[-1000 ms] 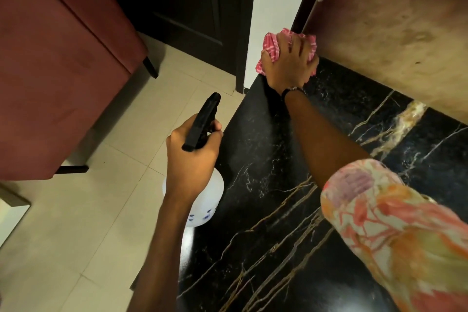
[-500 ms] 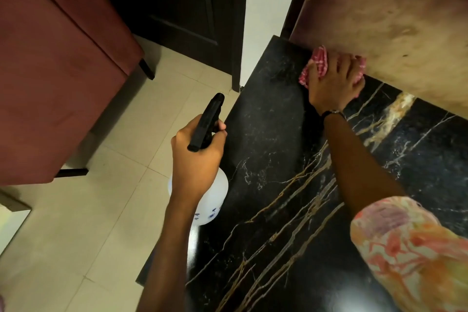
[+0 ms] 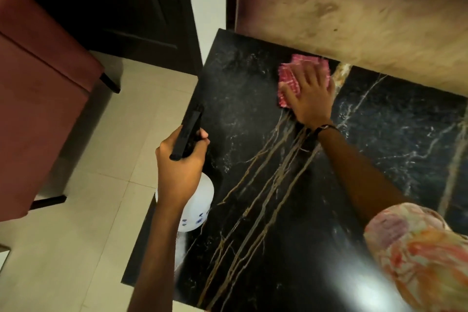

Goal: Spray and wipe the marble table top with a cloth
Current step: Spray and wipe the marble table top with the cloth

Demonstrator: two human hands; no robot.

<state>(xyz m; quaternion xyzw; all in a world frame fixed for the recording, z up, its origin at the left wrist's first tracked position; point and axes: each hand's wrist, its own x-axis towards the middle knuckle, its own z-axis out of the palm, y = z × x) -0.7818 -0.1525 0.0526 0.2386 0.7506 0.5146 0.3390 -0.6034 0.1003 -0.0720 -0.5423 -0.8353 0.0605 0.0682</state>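
Pressing down on a pink checked cloth (image 3: 302, 76), the right hand (image 3: 310, 99) lies flat with its fingers spread and nearly straight over the fabric, which sits on the black marble bench (image 3: 253, 134) close under the mottled beige wall panel (image 3: 354, 20). Most of the cloth shows beyond the fingertips and to the thumb side of the hand; its edges look blurred. A dark band (image 3: 325, 128) circles the wrist just behind this hand, and farther back along the arm a floral sleeve (image 3: 415, 248) in orange and pink fills the near corner.

The left hand (image 3: 178, 162) is curled round the black trigger head (image 3: 188, 132) of a spray bottle (image 3: 196, 206), thumb and fingers wrapped about it, the nozzle pointing away from the person. The bottle's white rounded body, with small blue marks, hangs below the hand at the bench's left edge; whether it touches the bench cannot be told. This hand is well apart from the one on the cloth, with gold-veined marble between them.

Beyond the left hand, away from the bench, lie pale floor tiles (image 3: 88, 210), and past them stands a dark red upholstered seat (image 3: 38, 109) on black legs. Ahead of that hand is a dark door (image 3: 126, 7).
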